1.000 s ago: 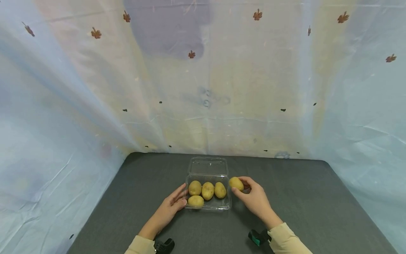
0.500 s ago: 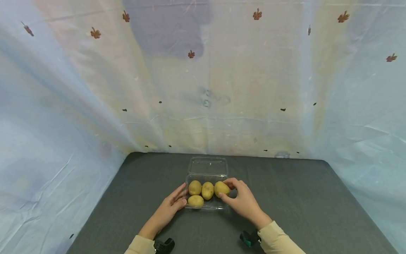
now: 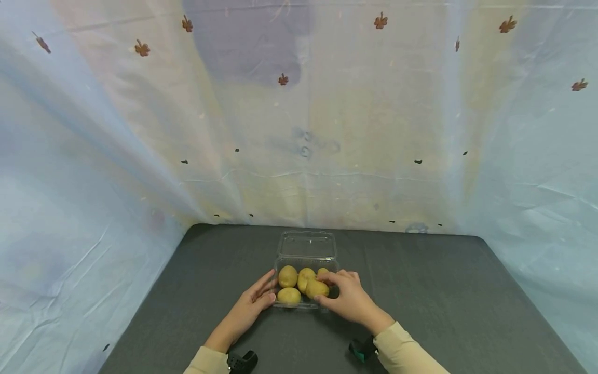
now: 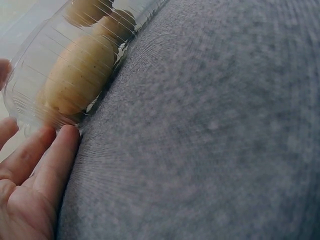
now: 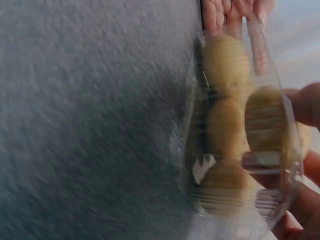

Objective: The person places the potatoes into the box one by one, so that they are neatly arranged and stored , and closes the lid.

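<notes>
A clear plastic clamshell box (image 3: 307,245) lies with its lid folded back. My left hand (image 3: 245,311) rests its fingertips against the box's left side, fingers fairly straight; in the left wrist view they touch the ribbed wall beside a potato (image 4: 80,75). My right hand (image 3: 354,299) reaches over the right wall and pinches a yellow potato (image 3: 317,289) between thumb and fingers. That potato is inside the rim, before another potato (image 3: 322,271) that it partly hides. More potatoes sit at the left back (image 3: 287,276), left front (image 3: 289,296) and middle (image 3: 304,277).
The box stands on a dark grey table (image 3: 420,291) with rounded far corners. A pale patterned sheet (image 3: 350,130) hangs behind and along both sides. Black straps (image 3: 242,361) are worn at the wrists.
My right hand has carried its potato leftward from outside the box's right wall, over the rim and down toward the front middle. The left hand and the box have stayed put.
</notes>
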Available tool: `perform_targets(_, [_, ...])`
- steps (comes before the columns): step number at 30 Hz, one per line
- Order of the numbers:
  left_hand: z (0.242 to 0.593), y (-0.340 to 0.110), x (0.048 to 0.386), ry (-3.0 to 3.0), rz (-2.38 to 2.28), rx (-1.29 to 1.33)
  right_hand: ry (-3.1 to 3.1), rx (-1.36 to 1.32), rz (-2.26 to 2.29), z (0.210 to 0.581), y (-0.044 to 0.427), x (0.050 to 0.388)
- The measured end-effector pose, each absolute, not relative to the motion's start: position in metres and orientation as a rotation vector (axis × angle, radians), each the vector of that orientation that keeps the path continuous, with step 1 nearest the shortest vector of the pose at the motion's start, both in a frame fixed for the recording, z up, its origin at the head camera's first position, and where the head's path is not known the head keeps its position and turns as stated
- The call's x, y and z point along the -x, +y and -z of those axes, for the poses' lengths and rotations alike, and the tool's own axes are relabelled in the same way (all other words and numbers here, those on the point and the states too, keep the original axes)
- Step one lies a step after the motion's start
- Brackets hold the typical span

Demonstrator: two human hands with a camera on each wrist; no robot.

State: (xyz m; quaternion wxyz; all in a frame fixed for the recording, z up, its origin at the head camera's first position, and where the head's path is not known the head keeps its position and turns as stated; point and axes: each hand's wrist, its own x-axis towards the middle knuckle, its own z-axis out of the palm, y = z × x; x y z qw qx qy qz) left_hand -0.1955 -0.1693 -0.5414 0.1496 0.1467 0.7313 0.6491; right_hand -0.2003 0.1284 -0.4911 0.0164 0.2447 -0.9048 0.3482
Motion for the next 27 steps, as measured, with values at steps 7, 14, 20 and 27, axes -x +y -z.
perform_targets(7, [0.5428, -0.1694, 0.1963, 2.103, -1.871, -0.418, -2.881, -0.868, -1.049, 0.4868, 0.1294, 0.2043])
perform_targets(14, [0.5419, -0.1699, 0.1955, 2.088, -1.876, -0.429, -2.906, -0.88, -0.995, 0.4878, 0.1266, 0.207])
perform_targets(20, [0.5399, -0.1702, 0.1953, 2.085, -1.877, -0.422, -2.895, -0.862, -0.962, 0.488, 0.1238, 0.21])
perform_targets(27, [0.5398, -0.1695, 0.1953, 2.091, -1.874, -0.427, -2.855, -0.843, -1.033, 0.4888, 0.125, 0.2066])
